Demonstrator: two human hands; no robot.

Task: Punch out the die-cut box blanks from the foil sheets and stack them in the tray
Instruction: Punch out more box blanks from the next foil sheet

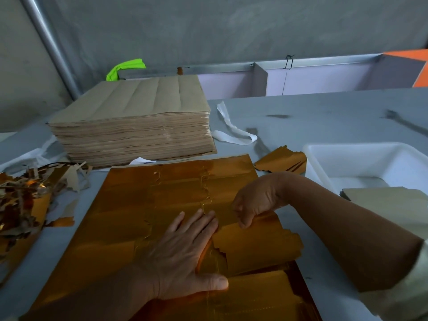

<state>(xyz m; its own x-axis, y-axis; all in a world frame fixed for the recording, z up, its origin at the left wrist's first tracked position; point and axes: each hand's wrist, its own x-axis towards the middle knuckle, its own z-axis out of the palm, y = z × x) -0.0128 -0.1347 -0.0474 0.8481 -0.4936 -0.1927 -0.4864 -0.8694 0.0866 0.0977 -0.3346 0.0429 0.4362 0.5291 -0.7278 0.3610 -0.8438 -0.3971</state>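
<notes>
A gold foil sheet (143, 205) lies flat on the grey table in front of me. My left hand (183, 256) presses flat on it with fingers spread, just left of a die-cut line. My right hand (254, 200) pinches the top edge of a gold box blank (257, 249) that is partly torn away from the sheet's right side. A white tray (361, 158) stands at the right, with blanks (389, 200) lying brown side up at its near end. A loose gold piece (281, 162) lies by the tray's left wall.
A tall stack of brown-backed sheets (132, 126) stands at the back left. Foil and paper scraps (25, 195) pile at the left edge. A white strap (231, 128) lies behind the sheet. A grey wall with a metal rail closes the back.
</notes>
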